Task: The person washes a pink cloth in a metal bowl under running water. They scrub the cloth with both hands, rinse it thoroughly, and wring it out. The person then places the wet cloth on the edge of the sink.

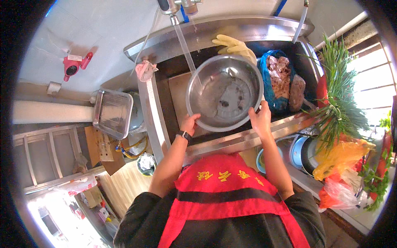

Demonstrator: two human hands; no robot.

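A round stainless steel basin (225, 93) is held in the sink (175, 93), with water and a few dark spots showing inside it. My left hand (189, 125) grips its rim at the lower left; a dark watch is on that wrist. On the lower right of the rim, my right hand (260, 119) has its thumb over the edge. A clear stream (185, 46) runs from the metal faucet (170, 7) down to the basin's left side. Behind the basin lies a pale yellow rubber glove (234, 45). To its right, a blue plastic bag (263, 66) holds pinkish-brown, meat-like pieces (279, 77).
A wrapped brownish package (297, 91) sits beside the blue bag. Long green leafy stalks (336, 83) overhang the sink's right end, above an orange plastic bag (344, 158). Left of the sink is a clear plastic container (113, 113). A pink cloth (145, 70) rests on the sink corner.
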